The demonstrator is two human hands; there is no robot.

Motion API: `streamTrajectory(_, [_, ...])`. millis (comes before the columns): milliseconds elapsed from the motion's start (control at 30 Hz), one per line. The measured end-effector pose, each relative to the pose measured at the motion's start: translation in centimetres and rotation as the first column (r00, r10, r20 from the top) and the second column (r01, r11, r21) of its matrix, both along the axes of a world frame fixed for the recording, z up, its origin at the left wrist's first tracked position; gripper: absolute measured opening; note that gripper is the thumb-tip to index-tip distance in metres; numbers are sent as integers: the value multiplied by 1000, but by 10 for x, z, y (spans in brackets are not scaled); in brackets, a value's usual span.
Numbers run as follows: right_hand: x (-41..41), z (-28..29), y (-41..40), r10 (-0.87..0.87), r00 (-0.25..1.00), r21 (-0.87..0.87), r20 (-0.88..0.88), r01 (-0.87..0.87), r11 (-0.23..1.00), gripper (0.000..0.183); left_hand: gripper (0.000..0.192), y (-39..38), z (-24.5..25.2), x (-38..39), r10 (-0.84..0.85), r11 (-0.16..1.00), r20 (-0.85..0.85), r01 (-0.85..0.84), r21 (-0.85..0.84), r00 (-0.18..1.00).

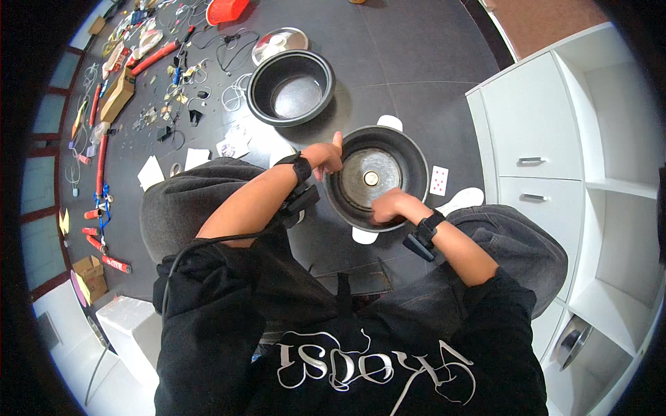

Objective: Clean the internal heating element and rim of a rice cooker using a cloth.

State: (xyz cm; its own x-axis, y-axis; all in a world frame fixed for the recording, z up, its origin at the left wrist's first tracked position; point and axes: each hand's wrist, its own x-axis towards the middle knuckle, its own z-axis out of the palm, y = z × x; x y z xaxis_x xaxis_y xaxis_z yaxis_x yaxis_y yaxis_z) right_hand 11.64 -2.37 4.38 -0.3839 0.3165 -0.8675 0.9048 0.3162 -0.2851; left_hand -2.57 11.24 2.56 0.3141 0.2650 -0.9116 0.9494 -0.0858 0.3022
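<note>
On the floor between my knees stands a round dark electric cooker body [416,156] with white side handles. Its bare metal heating plate [354,177] has a round metal button [371,178] at the centre. My left hand [328,157] grips the cooker's left rim, one finger extended along it. My right hand [387,206] reaches into the near right part of the cooker, slightly blurred. Its fingers point down, and I cannot tell whether they hold anything. Beyond the cooker sits a black inner pot [291,88], with a glass lid [281,41] behind it.
A playing card [439,180] lies right of the cooker, near my white shoe [463,200]. A white cabinet [536,125] stands at the right. Leftward are loose cables [237,93], a cardboard box [118,96], red tubes [101,166] and small debris. A red basket [226,10] is far off.
</note>
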Motion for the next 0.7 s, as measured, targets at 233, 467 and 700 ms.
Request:
streamTrajectory(233, [-10,-14,-1,-676,605,-394,-421,549,737,36,93,2,-3,3,0,1000,10,0,-14,1000])
streamTrajectory(467, [6,-10,-12,-176,964,207,199,135,969,32,93,2,-3,2,-19,1000,22,19,-8,1000])
streamTrajectory(700, [3,-10,-10,-7,999,155,47,-1,988,36,92,1,-5,1,-38,999,-20,38,-21,999])
